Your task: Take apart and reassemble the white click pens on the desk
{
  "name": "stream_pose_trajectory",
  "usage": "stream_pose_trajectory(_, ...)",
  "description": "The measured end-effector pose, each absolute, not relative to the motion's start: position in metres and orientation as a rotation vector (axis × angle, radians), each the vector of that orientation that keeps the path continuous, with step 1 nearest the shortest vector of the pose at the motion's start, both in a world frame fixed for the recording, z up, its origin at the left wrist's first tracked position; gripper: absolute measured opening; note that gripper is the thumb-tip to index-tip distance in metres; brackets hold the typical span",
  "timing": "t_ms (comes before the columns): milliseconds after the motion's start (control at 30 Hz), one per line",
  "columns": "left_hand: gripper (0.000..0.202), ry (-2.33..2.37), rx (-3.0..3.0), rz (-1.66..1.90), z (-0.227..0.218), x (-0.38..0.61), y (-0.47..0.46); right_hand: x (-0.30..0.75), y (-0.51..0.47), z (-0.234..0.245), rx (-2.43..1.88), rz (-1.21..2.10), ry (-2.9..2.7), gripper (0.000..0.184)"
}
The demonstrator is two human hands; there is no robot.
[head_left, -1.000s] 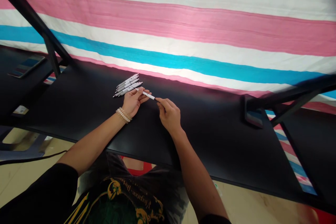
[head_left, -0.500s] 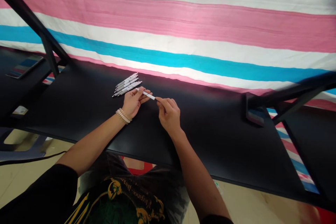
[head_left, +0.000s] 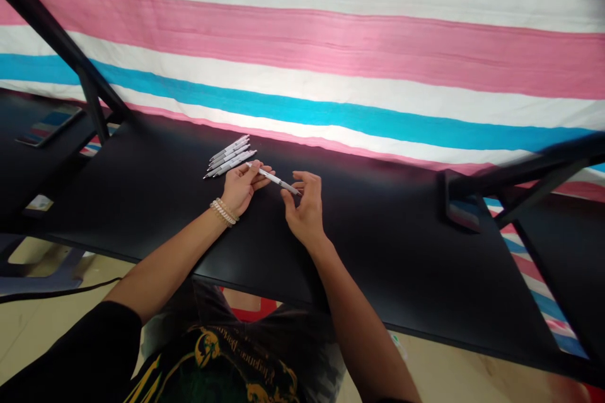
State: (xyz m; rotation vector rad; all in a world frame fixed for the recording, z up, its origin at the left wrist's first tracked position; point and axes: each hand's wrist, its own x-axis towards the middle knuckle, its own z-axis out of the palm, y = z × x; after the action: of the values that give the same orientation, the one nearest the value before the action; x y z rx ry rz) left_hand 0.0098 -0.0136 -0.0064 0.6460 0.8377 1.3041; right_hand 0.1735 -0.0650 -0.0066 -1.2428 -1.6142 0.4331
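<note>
A white pen [head_left: 271,177] with a grey front section slants between my two hands, above the black table. My left hand [head_left: 240,187], wearing a beaded bracelet, pinches its white barrel between thumb and fingers. At the pen's grey end is my right hand [head_left: 306,208], its thumb below and curled fingers above; the index finger is raised off the pen. The very tip is partly hidden among those fingers. Just beyond my left hand, several similar white and grey pens [head_left: 230,157] lie side by side on the table.
The black tabletop [head_left: 378,252] meets a striped cloth [head_left: 331,75] at its far side. Black slanted legs [head_left: 70,50] rise at left, with another frame [head_left: 520,167] at right. A dark flat device [head_left: 50,126] lies at far left. A dark cable [head_left: 61,293] hangs at lower left.
The pen between my hands now shows a grey front section where only a white barrel and a thin dark part were seen. My right fingers have spread and shifted along it.
</note>
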Motion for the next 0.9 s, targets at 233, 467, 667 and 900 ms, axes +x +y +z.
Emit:
stream_pose_trajectory(233,0.029,0.839,0.64,1.33,-0.0073,0.0091,-0.0124,0.176,-0.0629,-0.0063,-1.241,0.509,-1.59,0.018)
stream_pose_trajectory(467,0.03,0.861,0.668,1.34,-0.0067,0.008,-0.012,0.1766,-0.0634,-0.0043,-1.247,0.606,-1.53,0.014)
stream_pose_trajectory(667,0.031,0.867,0.666,1.351,-0.0059,0.0091,-0.0132,0.1773,-0.0635,-0.0048,-1.265,0.68,-1.543,0.019)
stream_pose_trajectory(900,0.032,0.869,0.649,1.359,-0.0067,0.0075,-0.0123,0.1777,-0.0642,-0.0038,-1.244,0.736,-1.638,0.015)
